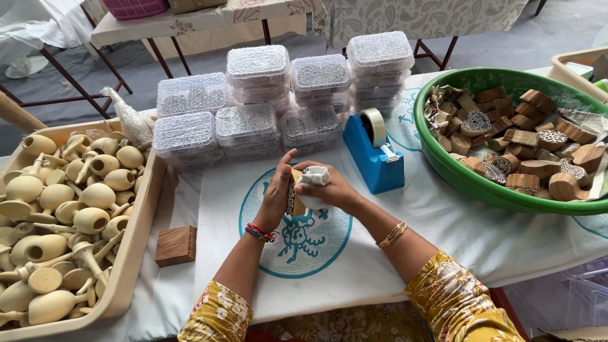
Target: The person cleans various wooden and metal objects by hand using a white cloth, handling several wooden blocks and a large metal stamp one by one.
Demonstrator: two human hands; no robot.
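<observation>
My left hand [277, 193] grips a small carved wooden stamp block [293, 197], held upright over the white cloth with a blue round print [304, 253]. Pressed against the block's top is a white cloth wad [315, 177], which my right hand [332, 190] clutches. Both hands meet in the middle of the table, just in front of the blue tape dispenser [373, 152]. Most of the block is hidden between my palms.
A beige tray [136, 234] of pale wooden handles sits at left, a plain wooden block [175, 246] beside it. Stacked clear plastic boxes [253, 120] stand behind. A green bowl [462, 180] of carved wooden stamps is at right. Tables stand beyond.
</observation>
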